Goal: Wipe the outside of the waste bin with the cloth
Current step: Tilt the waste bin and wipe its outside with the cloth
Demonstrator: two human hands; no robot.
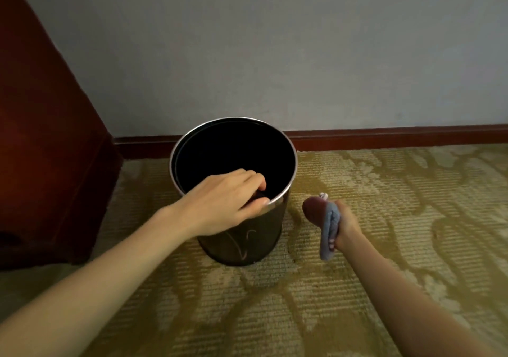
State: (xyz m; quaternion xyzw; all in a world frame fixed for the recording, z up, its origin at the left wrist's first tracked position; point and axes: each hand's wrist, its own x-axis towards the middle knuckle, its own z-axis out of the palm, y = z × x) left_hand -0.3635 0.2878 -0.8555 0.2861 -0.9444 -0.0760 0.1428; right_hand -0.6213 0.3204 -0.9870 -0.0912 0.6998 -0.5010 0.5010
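A round dark waste bin (247, 246) with a shiny metal rim stands upright on the carpet near the wall. My left hand (222, 200) grips its near rim, fingers curled inside and thumb on the outside. My right hand (345, 226) holds a folded cloth (327, 230), blue-grey with a brownish end, a short way to the right of the bin and apart from it. The bin's inside is black and nothing shows in it.
A dark red wooden cabinet (46, 150) stands at the left, close to the bin. A grey wall with a reddish skirting board (398, 137) runs behind. Patterned yellow-beige carpet (302, 301) covers the floor in front and to the right.
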